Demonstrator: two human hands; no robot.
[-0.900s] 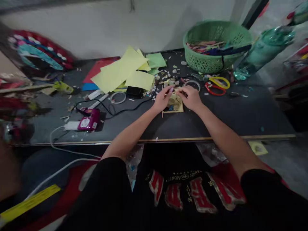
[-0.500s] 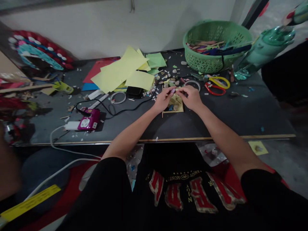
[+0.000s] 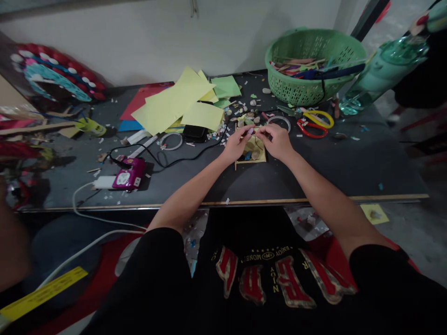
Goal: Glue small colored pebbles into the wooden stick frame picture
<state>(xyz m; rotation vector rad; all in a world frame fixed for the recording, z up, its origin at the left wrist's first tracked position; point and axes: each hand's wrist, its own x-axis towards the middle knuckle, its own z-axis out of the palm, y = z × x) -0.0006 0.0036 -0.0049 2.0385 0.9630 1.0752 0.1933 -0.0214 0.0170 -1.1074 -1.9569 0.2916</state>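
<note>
On the dark table in front of me lies a small yellow card panel [image 3: 257, 146] edged with thin sticks, with a pebble [image 3: 255, 155] and a blue piece [image 3: 247, 155] on it. Above its far edge, my left hand [image 3: 237, 143] pinches a small pale purple piece [image 3: 250, 132], perhaps a stone. My right hand [image 3: 277, 141] is closed at the fingertips right beside it, over the panel's far right corner. What the right fingertips hold, if anything, is too small to make out. A thin dark line runs down the panel between the hands.
Pebbles and paper scraps lie beyond my hands. Yellow paper sheets [image 3: 174, 104] are at back left, a purple power adapter [image 3: 130, 175] with cords at left. A green basket [image 3: 296, 88], scissors [image 3: 314, 124] and a bottle [image 3: 370, 79] stand at right. Another person's arm [image 3: 14, 237] shows at far left.
My hands and the panel stay almost in place, with only slight finger movement. At the far right background, a dark figure has shifted behind the bottle.
</note>
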